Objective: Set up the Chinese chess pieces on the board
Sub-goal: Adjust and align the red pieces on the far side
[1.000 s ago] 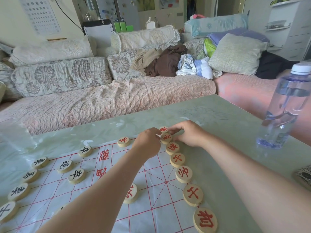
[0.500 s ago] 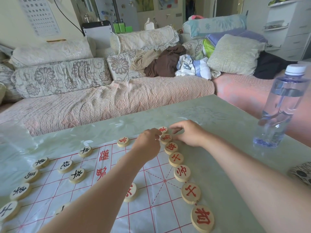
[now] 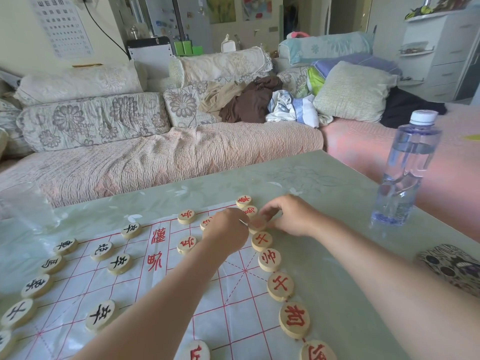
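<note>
Nearest, on the camera side of both hands: the red back row (image 3: 280,286) runs along the right edge of the board (image 3: 233,294), one piece after another. The black pieces (image 3: 119,263) sit well left of the left hand, on the other half.

Left hand (image 3: 226,229): fingers curled, back of the hand toward the camera, fingertips against the left edge of the third red piece (image 3: 257,226), counted from the far corner. Cannot tell whether it actually pinches it. Right hand (image 3: 292,216): narrow, fingertips curled over the same piece from its right side, pinching it. The piece lies flat on the board between the two hands, its face blurred.

Change over the last second: both hands have come one piece toward the camera. They were closed around the second red piece (image 3: 250,211). It now lies uncovered just beyond the fingers, with the corner piece (image 3: 243,200) beyond it.

Judgement: the second piece is squared up and released, and the straightening is working down the row. The row looks fully populated as far as the view shows.

Far right of the right hand, well apart: a water bottle (image 3: 405,172) stands upright on the desk (image 3: 337,255).
</note>
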`<action>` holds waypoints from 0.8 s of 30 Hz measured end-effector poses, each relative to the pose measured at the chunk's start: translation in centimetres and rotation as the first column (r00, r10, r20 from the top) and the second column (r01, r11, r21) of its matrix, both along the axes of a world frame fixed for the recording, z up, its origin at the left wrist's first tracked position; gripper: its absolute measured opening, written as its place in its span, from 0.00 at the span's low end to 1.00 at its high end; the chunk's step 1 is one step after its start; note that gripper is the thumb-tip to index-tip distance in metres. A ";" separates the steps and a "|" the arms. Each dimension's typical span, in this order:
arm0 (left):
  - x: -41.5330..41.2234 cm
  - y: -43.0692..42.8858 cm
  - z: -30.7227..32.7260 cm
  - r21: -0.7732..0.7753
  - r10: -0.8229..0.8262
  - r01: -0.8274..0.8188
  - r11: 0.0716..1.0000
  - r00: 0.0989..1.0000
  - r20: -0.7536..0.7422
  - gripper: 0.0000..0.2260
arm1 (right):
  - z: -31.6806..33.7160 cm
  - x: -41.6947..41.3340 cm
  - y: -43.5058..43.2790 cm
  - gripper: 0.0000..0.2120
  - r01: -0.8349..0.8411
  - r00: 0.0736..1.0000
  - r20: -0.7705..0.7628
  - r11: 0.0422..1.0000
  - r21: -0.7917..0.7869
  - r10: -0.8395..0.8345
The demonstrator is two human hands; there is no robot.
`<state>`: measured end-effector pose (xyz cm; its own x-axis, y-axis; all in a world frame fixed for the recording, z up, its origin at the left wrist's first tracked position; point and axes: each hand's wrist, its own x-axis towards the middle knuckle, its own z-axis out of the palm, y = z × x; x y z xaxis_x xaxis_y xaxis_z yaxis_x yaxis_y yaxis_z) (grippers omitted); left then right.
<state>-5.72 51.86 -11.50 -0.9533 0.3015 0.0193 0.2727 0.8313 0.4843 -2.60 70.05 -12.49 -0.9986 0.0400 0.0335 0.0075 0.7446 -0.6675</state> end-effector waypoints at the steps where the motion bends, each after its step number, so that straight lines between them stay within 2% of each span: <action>1: -0.1 0.0 0.0 0.016 0.001 -0.001 1.000 1.000 0.010 0.15 | 0.0 0.1 0.0 0.13 0.005 1.000 0.005 1.000 0.008 -0.005; 5: -0.3 -0.3 -0.2 0.055 -0.006 0.004 0.998 1.000 0.027 0.15 | -0.1 0.4 0.2 0.16 0.015 1.000 0.013 1.000 0.003 -0.015; 13: -0.2 -0.4 -0.5 0.021 -0.077 0.077 0.997 0.997 0.001 0.15 | -0.2 0.1 -0.3 0.17 0.014 1.000 -0.011 0.999 -0.032 -0.014; 18: 0.0 -0.7 -0.6 -0.039 -0.111 0.109 0.993 0.993 -0.047 0.15 | -0.4 0.0 -0.2 0.14 0.015 1.000 -0.013 0.999 -0.040 -0.015; 24: -0.2 -0.4 -0.6 -0.016 -0.096 0.095 0.995 0.994 -0.051 0.14 | -0.6 -0.2 -0.4 0.11 0.006 1.000 -0.022 0.999 -0.052 -0.007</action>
